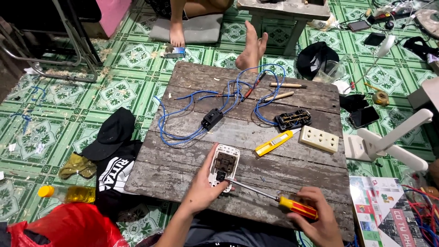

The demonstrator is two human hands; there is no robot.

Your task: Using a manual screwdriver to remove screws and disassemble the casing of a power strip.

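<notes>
My left hand (201, 185) grips a white switch plate (224, 165) with a dark brown insert, resting on a weathered wooden board (183, 151). My right hand (318, 219) holds a screwdriver (292, 206) with a yellow and red handle; its metal tip touches the lower part of the plate. Further out on the board lie blue wires (183, 119) joined to a small black switch (211, 119), a black socket body (292, 120), a cream socket cover (318, 138) and a yellow utility knife (273, 142).
Two wooden-handled tools (286, 90) lie at the board's far side. Another person's bare feet (251, 48) rest beyond it on the green tiled floor. A black cap and shirt (112, 146), a yellow bottle (66, 193) and a red bag (68, 226) lie left; phones, a box and wires sit right.
</notes>
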